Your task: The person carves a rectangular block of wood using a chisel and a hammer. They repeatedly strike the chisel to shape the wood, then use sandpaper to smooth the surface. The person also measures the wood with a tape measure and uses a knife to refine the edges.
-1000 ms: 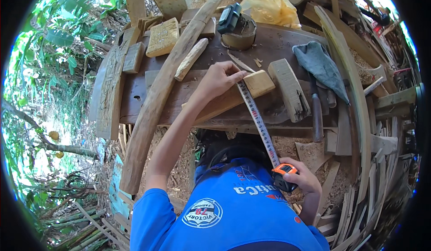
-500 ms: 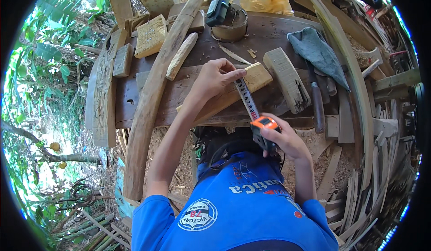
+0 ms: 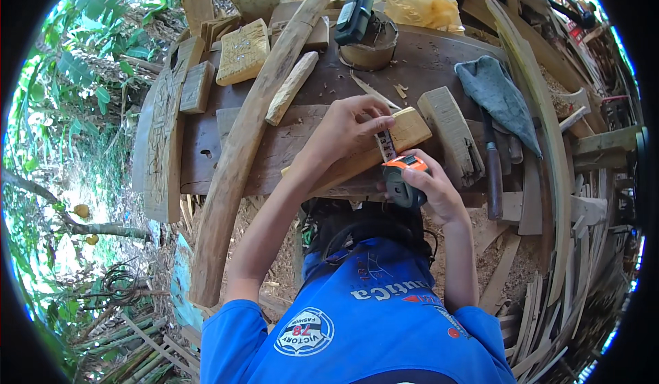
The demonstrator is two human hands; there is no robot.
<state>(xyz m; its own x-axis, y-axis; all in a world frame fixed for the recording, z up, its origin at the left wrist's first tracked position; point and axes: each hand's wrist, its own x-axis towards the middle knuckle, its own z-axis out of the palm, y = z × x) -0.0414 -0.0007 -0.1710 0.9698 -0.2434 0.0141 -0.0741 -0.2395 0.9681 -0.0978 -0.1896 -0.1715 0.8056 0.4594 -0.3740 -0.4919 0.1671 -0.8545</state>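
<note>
My right hand [image 3: 434,190] is wrapped round the case of an orange and dark grey tape measure [image 3: 405,179]. A short length of its blade [image 3: 386,145] runs out to my left hand [image 3: 353,126], whose thumb and fingers pinch the end. The blade lies across a pale piece of wood [image 3: 408,128], near that wood's right end. My left hand rests over this wood and hides part of it. To its right stands a thick wood block [image 3: 446,126] with a rough, weathered side.
A long curved pole [image 3: 237,137] crosses the brown bench [image 3: 206,126] on the left. A dark device sits on a round wooden stump [image 3: 371,51] at the back. Right lie a grey cloth [image 3: 491,85], a dark-handled tool [image 3: 493,185] and a long curved plank [image 3: 542,109].
My right hand with the tape measure has moved up closer to my left hand, so less blade shows between them. The whole view has shifted slightly.
</note>
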